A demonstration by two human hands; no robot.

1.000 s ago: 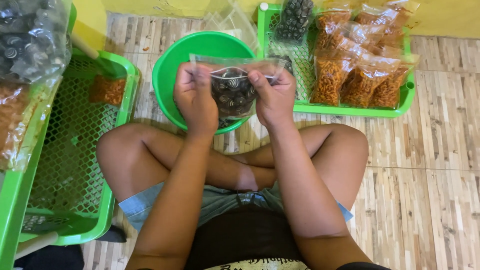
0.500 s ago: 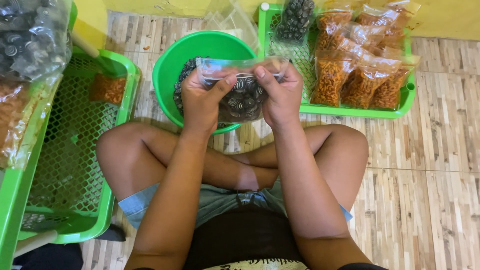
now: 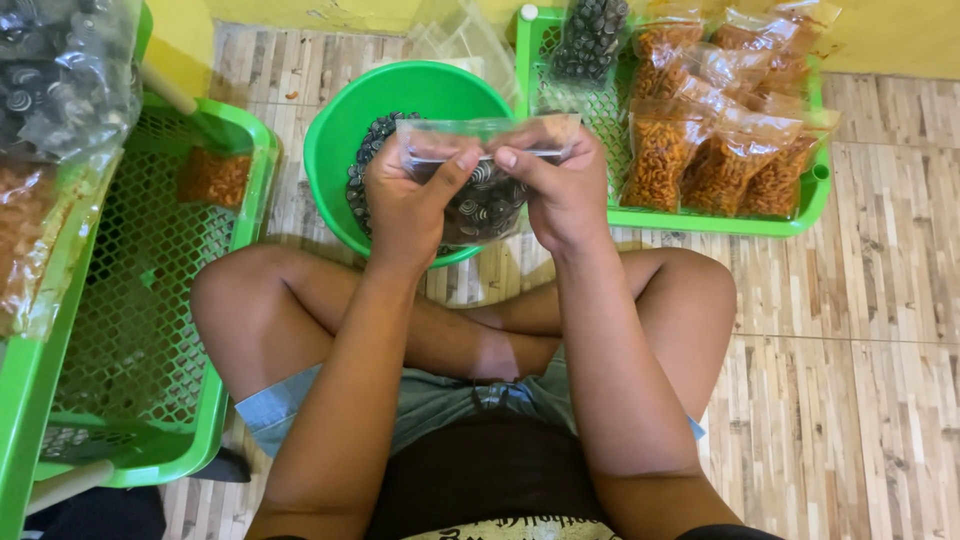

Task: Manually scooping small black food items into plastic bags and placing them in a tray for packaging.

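arms: bare from elbow to wrist, no sleeves in view
left hand (image 3: 405,205): bare, no ring or watch seen
right hand (image 3: 565,195): bare, no ring or watch seen
shorts (image 3: 440,400): light blue denim, frayed-looking hems
top (image 3: 490,475): dark, pale print at lower edge
legs: bare below shorts

bag: clear plastic bag (image 3: 487,170), small, held upright over the near edge of the green bowl
contents: dark round snacks with pale spiral swirls, filling the lower part
top: flat empty strip, stretched level from left to right
grip: pinched at the top edge between both hands, thumbs meeting at the middle
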